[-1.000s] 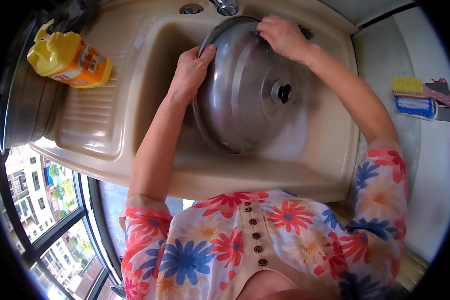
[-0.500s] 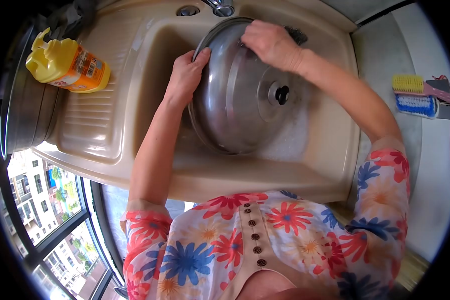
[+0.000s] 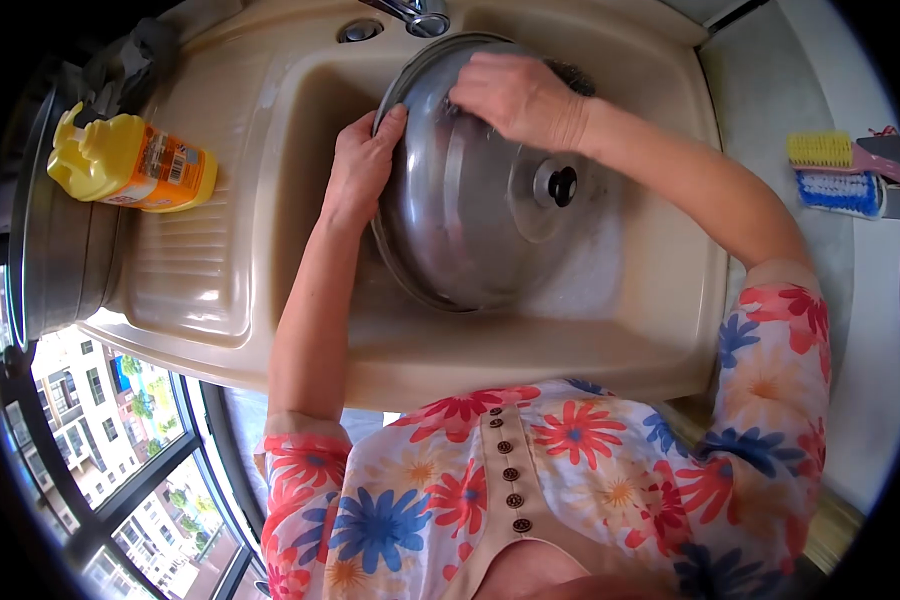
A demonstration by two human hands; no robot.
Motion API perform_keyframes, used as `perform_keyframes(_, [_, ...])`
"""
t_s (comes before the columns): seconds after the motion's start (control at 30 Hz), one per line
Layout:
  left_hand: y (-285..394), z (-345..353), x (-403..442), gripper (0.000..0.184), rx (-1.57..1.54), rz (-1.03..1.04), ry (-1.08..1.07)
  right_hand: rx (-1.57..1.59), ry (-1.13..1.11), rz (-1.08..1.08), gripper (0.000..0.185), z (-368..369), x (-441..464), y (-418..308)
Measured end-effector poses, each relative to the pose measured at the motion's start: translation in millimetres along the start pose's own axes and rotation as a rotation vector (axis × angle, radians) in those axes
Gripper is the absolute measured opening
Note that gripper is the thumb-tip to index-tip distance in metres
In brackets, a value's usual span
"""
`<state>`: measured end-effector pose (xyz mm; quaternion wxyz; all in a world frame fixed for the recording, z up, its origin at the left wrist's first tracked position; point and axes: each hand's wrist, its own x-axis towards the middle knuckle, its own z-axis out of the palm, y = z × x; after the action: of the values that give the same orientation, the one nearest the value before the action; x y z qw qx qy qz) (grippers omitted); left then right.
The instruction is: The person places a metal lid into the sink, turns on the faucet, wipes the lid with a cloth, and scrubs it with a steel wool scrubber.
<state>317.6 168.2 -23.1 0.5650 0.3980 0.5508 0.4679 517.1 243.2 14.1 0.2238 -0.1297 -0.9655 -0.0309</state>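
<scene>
A large domed metal pot lid [image 3: 450, 210] with a black knob [image 3: 563, 187] stands tilted in the beige sink [image 3: 660, 270]. My left hand [image 3: 365, 165] is closed on the lid's left rim, thumb on the outer face. Against the upper part of the dome, my right hand [image 3: 515, 100] is closed with bent fingers. A little dark, wiry material, like a steel wool scrubber, shows at its fingertips; most of it is hidden. Behind that hand, a dark mesh-like clump [image 3: 575, 78] is partly visible. Suds [image 3: 585, 275] lie on the sink floor below the lid.
A yellow pump bottle [image 3: 135, 165] lies on the ribbed drainboard [image 3: 185, 260] at left, next to stacked metal pots [image 3: 70, 245]. The faucet [image 3: 425, 18] is at the sink's back. Yellow and blue-white brushes [image 3: 835, 170] lie to the right. A window is at lower left.
My right hand has slid left and slightly down across the lid's face. My left hand keeps its hold on the rim, and the lid stays in nearly the same pose. The view has shifted slightly.
</scene>
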Motion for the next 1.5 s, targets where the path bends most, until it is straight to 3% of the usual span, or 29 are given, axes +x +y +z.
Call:
perform_keyframes(0.13, [3,3,2,0.038,0.01,-0.051,-0.002,-0.114,-0.034,0.165,0.007,-7,-16,43])
perform_keyframes(0.33, [-5,-1,2,0.038,-0.013,-0.027,-0.018,-0.031,-0.028,0.007,0.006,-3,2,-20])
perform_keyframes(0.4, [-9,-2,4,0.039,-0.007,-0.018,-0.031,0.004,0.0,0.019,0.008,1,-7,9])
perform_keyframes(0.57, [3,10,-4,0.039,0.03,-0.047,-0.011,-0.183,-0.144,0.28,0.006,4,-43,64])
perform_keyframes(0.67, [-5,6,-1,0.039,0.031,-0.037,-0.006,-0.086,0.047,0.093,0.005,7,-24,27])
perform_keyframes(0.73, [-8,1,3,0.039,0.064,-0.042,-0.01,0.002,-0.033,0.07,0.004,2,-4,-11])
perform_keyframes(0.8, [-5,3,1,0.039,0.04,-0.032,-0.016,0.019,0.024,0.023,0.003,5,-10,4])
perform_keyframes(0.9, [-6,8,1,0.038,0.004,-0.047,-0.023,-0.05,0.019,0.211,0.004,6,-26,39])
perform_keyframes(1.0, [-9,6,2,0.038,0.015,-0.051,-0.011,-0.084,0.009,0.193,0.005,9,-29,40])
perform_keyframes(1.13, [-11,3,4,0.038,0.018,-0.051,-0.019,0.012,-0.013,0.022,0.004,2,-7,-21])
perform_keyframes(1.33, [-2,11,1,0.037,0.029,-0.049,0.0,-0.113,0.009,0.185,0.006,10,-33,49])
perform_keyframes(1.4, [-8,5,4,0.036,0.022,-0.048,-0.004,-0.131,-0.045,0.227,0.005,9,-39,50])
perform_keyframes(1.5, [-14,1,7,0.036,-0.007,-0.058,-0.028,0.0,-0.046,0.12,0.009,3,-12,-3])
